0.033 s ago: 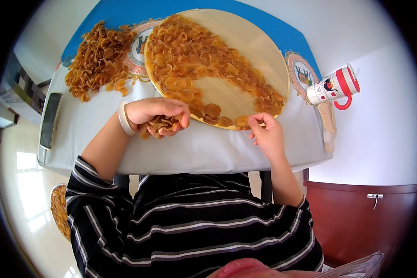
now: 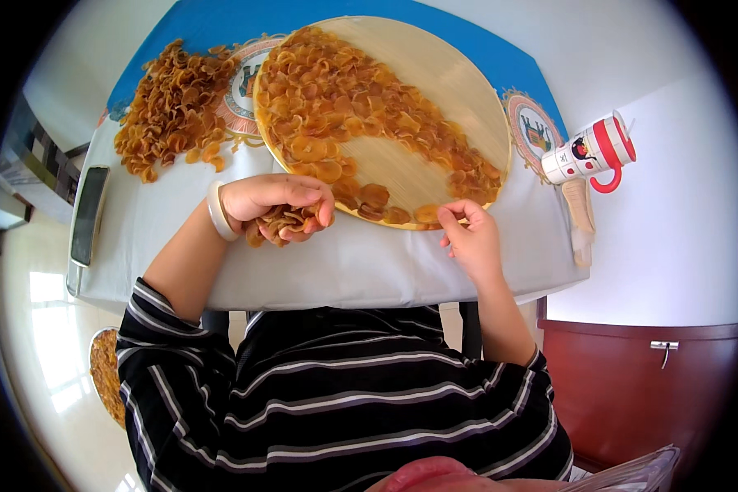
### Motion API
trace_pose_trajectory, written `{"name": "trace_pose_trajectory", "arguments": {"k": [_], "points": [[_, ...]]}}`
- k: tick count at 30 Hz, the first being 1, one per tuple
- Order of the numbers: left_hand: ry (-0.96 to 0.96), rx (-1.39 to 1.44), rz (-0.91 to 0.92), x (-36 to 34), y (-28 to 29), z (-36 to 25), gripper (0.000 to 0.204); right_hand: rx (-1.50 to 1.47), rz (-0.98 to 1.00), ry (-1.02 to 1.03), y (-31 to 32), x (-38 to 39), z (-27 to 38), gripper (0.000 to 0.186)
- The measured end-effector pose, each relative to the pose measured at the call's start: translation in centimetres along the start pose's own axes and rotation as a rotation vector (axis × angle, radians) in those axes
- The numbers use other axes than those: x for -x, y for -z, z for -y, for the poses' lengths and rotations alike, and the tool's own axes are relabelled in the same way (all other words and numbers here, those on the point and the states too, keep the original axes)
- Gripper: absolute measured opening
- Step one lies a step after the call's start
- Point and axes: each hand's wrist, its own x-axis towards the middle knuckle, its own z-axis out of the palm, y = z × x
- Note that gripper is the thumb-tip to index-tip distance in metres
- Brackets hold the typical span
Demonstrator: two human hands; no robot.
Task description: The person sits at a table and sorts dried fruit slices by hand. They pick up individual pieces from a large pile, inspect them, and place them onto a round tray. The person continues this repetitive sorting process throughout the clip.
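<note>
My left hand (image 2: 279,201) is curled around a handful of thin brown dried slices (image 2: 280,221), just off the near-left rim of a round woven tray (image 2: 435,61). Overlapping amber slices (image 2: 328,90) cover the tray's left side and run in a band to its right edge. At the near rim, my right hand (image 2: 471,234) is pinched, thumb and forefinger on the edge of one flat slice (image 2: 426,214). Several single slices lie along the rim to its left. A loose heap of slices (image 2: 172,107) sits on the table to the tray's left.
A phone (image 2: 88,217) rests at the table's left edge. On the right, a white and red mug (image 2: 590,152) lies near a beige, strap-like thing (image 2: 580,217). A pale cloth (image 2: 369,271) covers the table's near part. Below left, a round tray of slices (image 2: 107,369) is on the floor.
</note>
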Motion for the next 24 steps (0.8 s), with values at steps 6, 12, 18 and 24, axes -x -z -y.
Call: {"name": "trace_pose_trajectory", "arguments": {"k": [6,12,18,24], "points": [[0.01,-0.015,-0.004,-0.2,0.3,0.3,0.036,0.031,0.006,-0.02,-0.2,0.4,0.0,0.018],[0.008,-0.024,-0.021,-0.3,0.2,0.2,0.036,0.041,0.03,-0.012,-0.3,0.1,-0.8,0.018],[-0.022,0.011,-0.025,0.0,-0.1,0.1,0.032,0.084,-0.001,0.087,-0.2,-0.5,0.7,0.017],[-0.056,0.148,-0.146,-0.8,-0.5,-0.4,0.035,0.236,0.178,0.701,-2.0,-1.6,8.1,0.019]]}}
